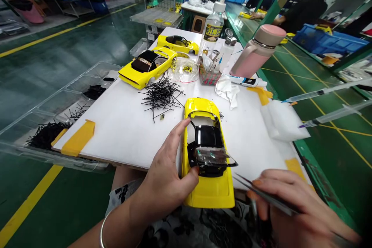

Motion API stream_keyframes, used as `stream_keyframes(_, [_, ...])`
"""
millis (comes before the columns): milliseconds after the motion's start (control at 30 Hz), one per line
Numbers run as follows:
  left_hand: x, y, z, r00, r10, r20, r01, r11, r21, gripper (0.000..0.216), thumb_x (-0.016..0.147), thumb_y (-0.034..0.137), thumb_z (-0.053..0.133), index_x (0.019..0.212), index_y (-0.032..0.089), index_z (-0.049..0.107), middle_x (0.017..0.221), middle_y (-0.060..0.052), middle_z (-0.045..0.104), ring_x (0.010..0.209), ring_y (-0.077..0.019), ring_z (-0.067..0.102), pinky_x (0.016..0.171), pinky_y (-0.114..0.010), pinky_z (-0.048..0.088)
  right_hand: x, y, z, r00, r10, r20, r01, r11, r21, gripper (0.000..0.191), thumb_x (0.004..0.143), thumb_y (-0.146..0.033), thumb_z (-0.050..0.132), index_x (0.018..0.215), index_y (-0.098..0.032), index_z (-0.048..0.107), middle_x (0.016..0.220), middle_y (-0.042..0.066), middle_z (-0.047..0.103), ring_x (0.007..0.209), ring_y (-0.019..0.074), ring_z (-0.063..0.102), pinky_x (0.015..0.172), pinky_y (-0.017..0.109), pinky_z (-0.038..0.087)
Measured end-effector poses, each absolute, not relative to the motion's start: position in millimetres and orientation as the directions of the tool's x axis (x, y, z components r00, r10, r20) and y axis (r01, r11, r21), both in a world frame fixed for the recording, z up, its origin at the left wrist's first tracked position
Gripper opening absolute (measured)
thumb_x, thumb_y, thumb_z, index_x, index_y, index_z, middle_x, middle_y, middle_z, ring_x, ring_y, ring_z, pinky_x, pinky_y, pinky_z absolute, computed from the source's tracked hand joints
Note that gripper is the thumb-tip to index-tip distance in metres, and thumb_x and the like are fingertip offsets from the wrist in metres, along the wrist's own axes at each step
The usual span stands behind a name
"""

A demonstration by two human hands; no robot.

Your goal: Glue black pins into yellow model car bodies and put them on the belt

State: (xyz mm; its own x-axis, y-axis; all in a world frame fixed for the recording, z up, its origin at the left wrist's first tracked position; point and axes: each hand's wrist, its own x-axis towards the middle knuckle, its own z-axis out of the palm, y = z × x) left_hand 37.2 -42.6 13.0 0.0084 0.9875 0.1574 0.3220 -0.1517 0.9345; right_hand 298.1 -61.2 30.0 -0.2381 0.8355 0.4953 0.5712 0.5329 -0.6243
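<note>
A yellow toy car body (207, 151) with a black roof and a loose clear rear window piece lies lengthwise at the near edge of a white board (122, 128). My left hand (167, 174) grips the car's left side, forefinger along the roof edge and thumb on the rear. My right hand (290, 205) is closed on metal tweezers (261, 193), whose tips point at the car's rear right. A heap of thin black strips (161, 95) lies just beyond the car.
Two more yellow car bodies (148, 66) (178, 43) sit at the board's far side. A clear bottle (213, 29), a pink flask (257, 52), a crumpled tissue (228, 89), a white foam pad (283, 120) and two syringes (325, 91) stand right. A clear tray (37, 124) holds black parts at left. People work behind.
</note>
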Motion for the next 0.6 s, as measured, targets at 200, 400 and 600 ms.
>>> stream_keyframes(200, [38,-46,13,-0.005,0.987,0.161,0.332,-0.151,0.931,0.083,0.086,0.017,0.066,0.161,0.029,0.033,0.168,-0.006,0.041,0.153,-0.0311,0.043,0.132,-0.05,0.031,286,-59,40,-0.447,0.756,0.478,0.615,0.648,-0.45,0.02,0.093,-0.016,0.072,0.109,-0.027,0.078,0.109,0.005,0.079,0.089,0.0182,0.08,0.08,0.02,0.065])
stream_keyframes(400, [40,-45,11,-0.011,0.992,0.122,0.327,-0.112,0.938,0.085,0.086,0.017,0.065,0.162,0.033,0.03,0.169,-0.004,0.038,0.154,-0.032,0.041,0.131,-0.053,0.031,281,-53,38,-0.515,0.661,0.546,0.598,0.733,-0.323,0.021,0.097,-0.015,0.064,0.106,-0.022,0.082,0.107,0.007,0.082,0.094,0.0188,0.081,0.089,0.018,0.064])
stream_keyframes(600, [39,-44,9,-0.007,0.994,0.113,0.328,-0.105,0.939,0.085,0.087,0.019,0.066,0.162,0.033,0.03,0.169,-0.004,0.038,0.155,-0.0316,0.04,0.132,-0.054,0.029,281,-61,21,-0.438,0.654,0.617,0.571,0.733,-0.371,0.027,0.102,-0.024,0.06,0.117,-0.03,0.082,0.105,0.005,0.083,0.093,0.0221,0.082,0.085,0.025,0.068])
